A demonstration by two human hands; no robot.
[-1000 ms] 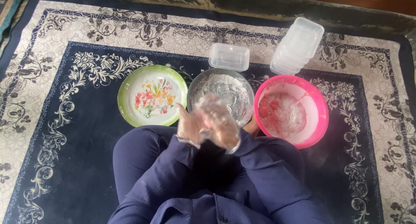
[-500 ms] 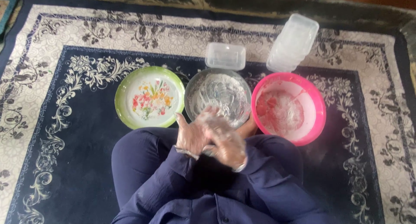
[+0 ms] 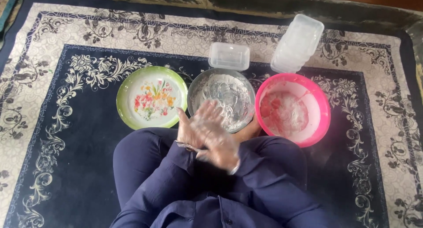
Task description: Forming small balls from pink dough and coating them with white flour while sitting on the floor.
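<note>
Sitting cross-legged on a patterned rug (image 3: 66,122), the person presses the right hand (image 3: 217,137) flat over the left hand (image 3: 187,131), palm to palm, both in thin clear plastic gloves. Whether anything lies between the palms cannot be told. Judging by the dishes, the work looks partly done: the metal bowl (image 3: 221,98) just beyond the hands is smeared with white flour or paste, the pink bowl (image 3: 293,110) to its right holds a white and reddish mix, while the flowered green plate (image 3: 151,97) on the left has nothing on it. Farther off, one clear plastic box (image 3: 229,56) and a stack of clear boxes (image 3: 297,43) look unfilled.
</note>
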